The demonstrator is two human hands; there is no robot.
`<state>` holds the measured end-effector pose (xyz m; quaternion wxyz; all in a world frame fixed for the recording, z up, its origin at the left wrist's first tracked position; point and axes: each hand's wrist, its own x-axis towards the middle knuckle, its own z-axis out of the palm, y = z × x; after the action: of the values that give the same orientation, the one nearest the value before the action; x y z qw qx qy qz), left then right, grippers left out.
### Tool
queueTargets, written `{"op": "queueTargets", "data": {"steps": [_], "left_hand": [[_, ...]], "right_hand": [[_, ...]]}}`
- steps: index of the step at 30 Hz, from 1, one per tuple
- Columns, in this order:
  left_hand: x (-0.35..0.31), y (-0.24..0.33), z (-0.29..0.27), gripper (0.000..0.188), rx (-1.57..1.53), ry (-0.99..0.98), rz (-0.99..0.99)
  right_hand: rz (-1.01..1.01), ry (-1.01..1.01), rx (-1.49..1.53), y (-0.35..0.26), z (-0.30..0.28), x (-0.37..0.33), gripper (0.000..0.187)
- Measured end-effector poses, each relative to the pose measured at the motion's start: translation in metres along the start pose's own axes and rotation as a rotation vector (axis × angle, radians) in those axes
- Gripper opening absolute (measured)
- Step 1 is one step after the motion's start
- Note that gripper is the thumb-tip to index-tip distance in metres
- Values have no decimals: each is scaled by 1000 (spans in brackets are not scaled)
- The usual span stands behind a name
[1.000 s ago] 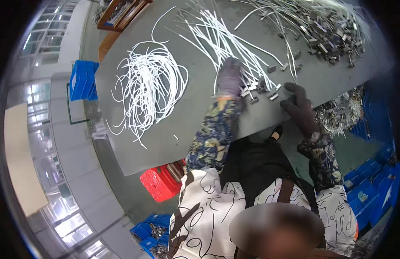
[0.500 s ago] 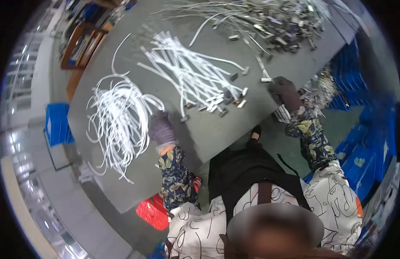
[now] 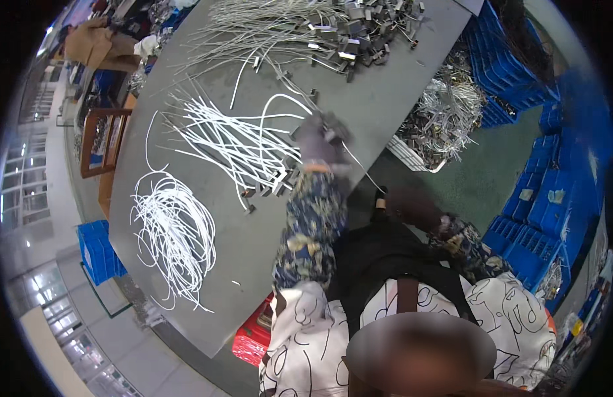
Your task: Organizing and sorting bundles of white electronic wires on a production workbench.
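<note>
My left hand [image 3: 320,139], in a grey-purple glove, is over the table beside the middle bundle of white cables [image 3: 234,142]. Its fingers look closed on a white cable [image 3: 358,163], whose length slants down past the table edge toward my lap. Small grey connector blocks lie against the fingers; motion blur hides the exact grip. My right hand [image 3: 418,208], in a dark glove, is off the table above my lap, smeared by motion, so its fingers cannot be made out. Several connector ends [image 3: 280,180] of the bundle lie just left of my left wrist.
A coiled heap of white cables [image 3: 177,231] lies on the grey table [image 3: 253,264]. At its far side is a pile of cables with grey connectors [image 3: 359,36]. A white basket [image 3: 412,157] of cable parts and blue crates [image 3: 528,192] stand right; a red container [image 3: 253,336] is below the table's near edge.
My left hand has moved right, from the coiled heap to the connector ends of the middle bundle. My right hand has drawn back from the table edge toward my lap. The view has shifted.
</note>
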<state>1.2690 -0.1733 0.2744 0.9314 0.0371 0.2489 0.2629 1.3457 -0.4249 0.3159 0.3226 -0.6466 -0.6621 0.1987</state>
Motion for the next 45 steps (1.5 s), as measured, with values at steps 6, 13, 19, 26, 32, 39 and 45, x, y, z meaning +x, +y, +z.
{"op": "queueTargets", "data": {"steps": [6, 13, 19, 26, 32, 39, 45], "left_hand": [[17, 63, 17, 24, 1477, 492, 525], [-27, 12, 5, 25, 769, 529, 493], [-42, 24, 25, 26, 266, 293, 356], [-65, 71, 61, 18, 354, 354, 574], [-61, 94, 62, 13, 305, 340, 612], [-44, 10, -9, 7, 1540, 75, 641], [-106, -66, 0, 8, 642, 83, 99]], "right_hand": [[706, -99, 313, -11, -34, -135, 12], [874, 126, 706, -51, -75, -146, 13], [943, 20, 695, -47, -62, -155, 22], [1269, -11, 650, -26, -55, -196, 19], [1205, -2, 588, -21, -54, -187, 18], [1002, 31, 692, -16, -37, -189, 13], [1038, 12, 670, -23, -43, -143, 21]]}}
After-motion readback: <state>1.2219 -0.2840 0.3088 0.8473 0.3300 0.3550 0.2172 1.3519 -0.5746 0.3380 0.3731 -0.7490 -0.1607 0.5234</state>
